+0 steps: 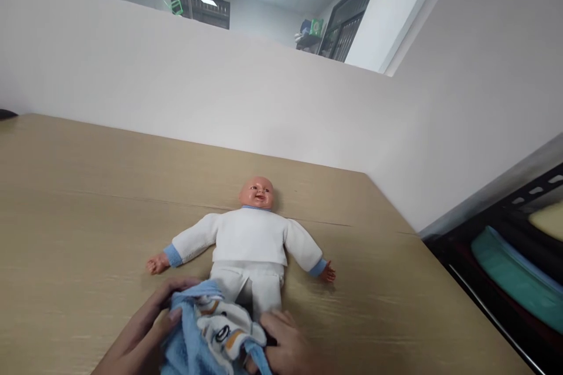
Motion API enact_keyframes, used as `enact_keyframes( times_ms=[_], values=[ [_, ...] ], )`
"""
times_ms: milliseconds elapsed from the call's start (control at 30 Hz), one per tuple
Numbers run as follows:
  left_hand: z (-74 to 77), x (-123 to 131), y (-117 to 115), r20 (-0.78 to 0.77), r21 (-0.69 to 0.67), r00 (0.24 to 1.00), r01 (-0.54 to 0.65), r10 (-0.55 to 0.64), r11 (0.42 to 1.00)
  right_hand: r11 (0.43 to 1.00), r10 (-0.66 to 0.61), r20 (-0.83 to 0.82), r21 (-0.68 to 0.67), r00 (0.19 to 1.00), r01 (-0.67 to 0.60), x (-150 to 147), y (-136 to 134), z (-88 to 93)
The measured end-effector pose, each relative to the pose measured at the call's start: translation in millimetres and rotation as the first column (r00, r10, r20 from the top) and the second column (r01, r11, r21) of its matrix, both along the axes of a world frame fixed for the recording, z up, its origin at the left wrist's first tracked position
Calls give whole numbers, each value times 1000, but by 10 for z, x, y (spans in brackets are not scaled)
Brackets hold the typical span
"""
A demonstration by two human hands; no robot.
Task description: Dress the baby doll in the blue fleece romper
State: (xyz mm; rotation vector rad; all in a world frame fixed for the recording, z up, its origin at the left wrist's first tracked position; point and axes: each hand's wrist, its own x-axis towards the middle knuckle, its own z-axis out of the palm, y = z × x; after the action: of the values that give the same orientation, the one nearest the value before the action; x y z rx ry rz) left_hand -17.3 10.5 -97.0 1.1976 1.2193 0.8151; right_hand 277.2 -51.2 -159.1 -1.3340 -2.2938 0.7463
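The left hand grips the cloth, its thumb on the near side and its fingers folded along the upper edge. The right hand is curled closed on the other end, where a narrow blue strip hangs down beside its fingers; that hand is somewhat blurred. The cloth is light blue and fluffy, with a white, orange and black cartoon print, and it bunches between the two hands at the bottom of the view, low in front of the doll.

The doll lies on its back, head away from the hands, arms spread wide to both sides. It wears a white top with blue cuffs and collar, and white trousers; the cloth and the right hand hide the lower part of its legs. Under it is the table, wood-coloured, with a thin seam running across behind the doll's shoulders.

Beyond the table's right edge stands a black rack, its upper rail pierced by oval slots. In it sit a teal item with a blue edge and, further up, a pale yellow item cut off by the frame; what they are cannot be told.

A white wall closes the far side. Over its top, a small dark shelf carries blue and green goods, too small to identify.
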Motion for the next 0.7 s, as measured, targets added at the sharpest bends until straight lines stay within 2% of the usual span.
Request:
enact_keyframes(
  times_ms=[67,133,200,267,333,400,567,600,667,700],
  values=[
    [98,-8,43,-132,98,980,159,-146,982,999,-7,-110,-53,994,1,-32,-29,116],
    [289,70,72,-223,128,920,356,-323,926,983,-64,-243,-185,968,19,-59,-93,324],
    [508,229,93,-265,105,814,557,-516,824,931,-271,-262,-317,926,183,-106,-168,525],
    [667,419,118,-312,64,729,656,-609,752,850,-467,-224,-380,856,364,-169,-222,677],
    [720,574,154,-317,36,709,672,-630,739,805,-548,-214,-397,808,441,-215,-243,795],
    [678,645,197,-287,37,723,664,-629,747,787,-570,-213,-418,794,453,-206,-253,903],
    [508,549,248,-230,53,785,600,-575,798,677,-564,-130,-638,815,367,16,-377,1101],
    [497,531,239,-225,47,779,609,-585,792,691,-544,-144,-636,827,344,53,-404,1110],
    [494,530,210,-219,22,759,632,-613,775,782,-456,-260,-574,852,243,86,-422,1100],
    [497,545,195,-211,5,767,621,-606,784,819,-410,-347,-546,844,174,83,-411,1087]
  ],
)
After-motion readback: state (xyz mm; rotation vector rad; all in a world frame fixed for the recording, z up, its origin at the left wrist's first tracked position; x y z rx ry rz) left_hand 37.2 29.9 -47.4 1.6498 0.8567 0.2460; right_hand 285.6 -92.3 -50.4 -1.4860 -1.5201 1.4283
